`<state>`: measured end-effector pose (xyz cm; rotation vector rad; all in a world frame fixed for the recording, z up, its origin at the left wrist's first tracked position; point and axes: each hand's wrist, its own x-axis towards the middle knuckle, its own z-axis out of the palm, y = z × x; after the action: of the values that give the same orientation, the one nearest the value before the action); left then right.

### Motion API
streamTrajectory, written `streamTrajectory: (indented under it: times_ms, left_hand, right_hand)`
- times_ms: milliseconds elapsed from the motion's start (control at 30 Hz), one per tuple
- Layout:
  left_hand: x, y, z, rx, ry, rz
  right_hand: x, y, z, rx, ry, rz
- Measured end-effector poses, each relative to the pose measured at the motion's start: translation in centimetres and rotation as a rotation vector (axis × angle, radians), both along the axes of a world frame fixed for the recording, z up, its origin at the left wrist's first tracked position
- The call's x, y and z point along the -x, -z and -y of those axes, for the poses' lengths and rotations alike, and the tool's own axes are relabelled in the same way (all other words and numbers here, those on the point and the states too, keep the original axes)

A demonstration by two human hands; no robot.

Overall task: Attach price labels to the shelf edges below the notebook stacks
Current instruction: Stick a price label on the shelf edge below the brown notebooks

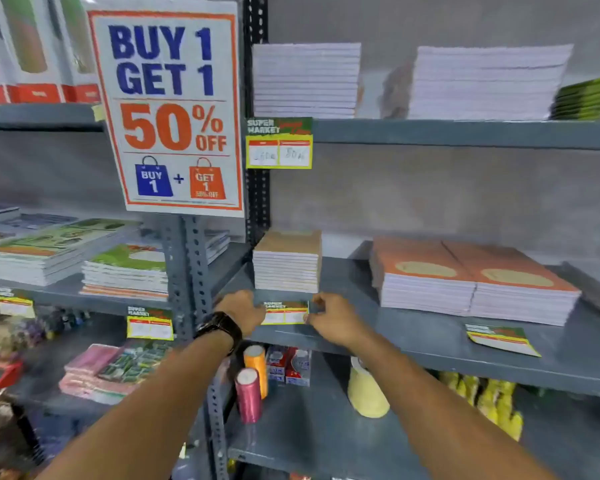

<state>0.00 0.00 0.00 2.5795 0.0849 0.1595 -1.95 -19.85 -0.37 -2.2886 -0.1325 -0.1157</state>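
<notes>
A green, yellow and red price label (284,311) lies against the front of the middle grey shelf (413,344), just below a small stack of brown-covered notebooks (286,268). My left hand (243,308), with a dark watch on the wrist, pinches the label's left end. My right hand (329,318) holds its right end. A second loose label (499,339) lies flat on the same shelf, in front of two orange-covered notebook stacks (471,282). Another label (279,143) hangs from the upper shelf edge under a white notebook stack (305,79).
A large "Buy 1 Get 1" poster (174,109) hangs on the upright post. The left shelving holds green-covered books (125,268) with labels (149,323) on its edge. Below stand thread spools (248,393), small boxes and a yellow cone (364,389).
</notes>
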Motion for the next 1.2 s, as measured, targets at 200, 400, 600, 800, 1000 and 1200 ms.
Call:
streamTrajectory:
  times_ms: [200, 400, 600, 800, 1000, 1200]
  left_hand:
    - [-2.5, 0.8, 0.8, 0.274, -0.031, -0.066]
    - [-5.2, 0.8, -0.3, 0.641, 0.039, -0.162]
    - [-2.8, 1.0, -1.3, 0.733, 0.220, -0.044]
    - [1.1, 3.4, -3.2, 0.540, 0.288, 0.118]
    - [2.7, 6.1, -3.1, 0.445, 0.252, 0.170]
    - [2.4, 6.1, -2.7, 0.335, 0.218, 0.267]
  right_hand:
    - [-2.5, 0.8, -2.0, -0.065, 0.118, -0.039]
    - [-3.2, 0.6, -2.3, -0.308, 0.237, -0.106]
    - [-1.6, -0.5, -2.4, -0.437, 0.100, -0.176]
    - [1.0, 2.0, -3.1, -0.119, -0.094, -0.002]
    - [2.9, 4.2, -4.3, 0.111, -0.009, 0.131]
    - [3.0, 4.7, -5.1, 0.237, 0.078, 0.255]
